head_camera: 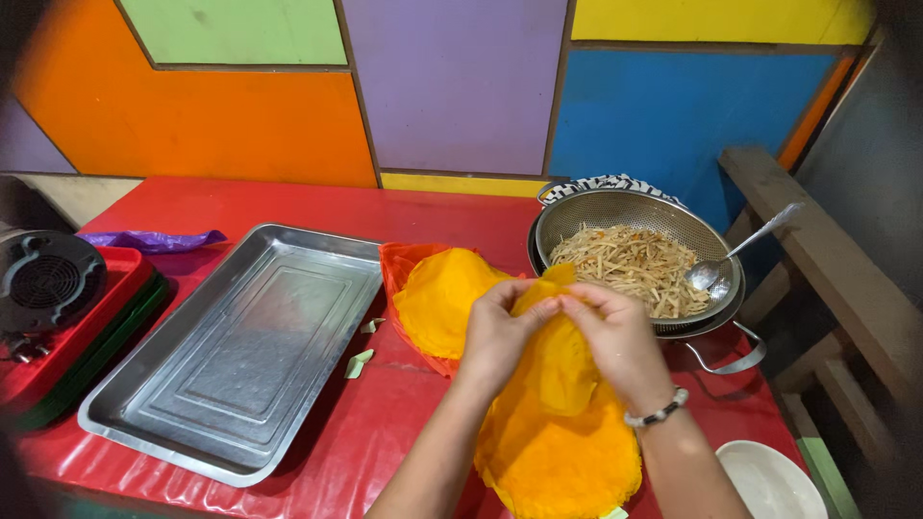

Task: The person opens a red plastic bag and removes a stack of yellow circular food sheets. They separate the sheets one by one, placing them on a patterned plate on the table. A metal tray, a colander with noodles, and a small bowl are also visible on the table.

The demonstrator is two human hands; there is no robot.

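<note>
My left hand (500, 332) and my right hand (615, 341) pinch the top edge of a thin round yellow wrapper (558, 432) that hangs over the red table. Both hands grip it close together, peeling at its edge. A stack of more yellow wrappers (437, 303) lies on an orange plastic bag (399, 264) just left of my hands. Behind my right hand stands a metal colander (615, 211) filled with shredded pale vegetable filling (630, 259), with a metal spoon (740, 252) resting in it.
An empty steel tray (240, 346) lies left of centre on the red table (288, 202). A black fan-like appliance (43, 279) sits on stacked red and green trays at far left. A white plate (774, 481) is at bottom right. Wooden bench (827, 259) at right.
</note>
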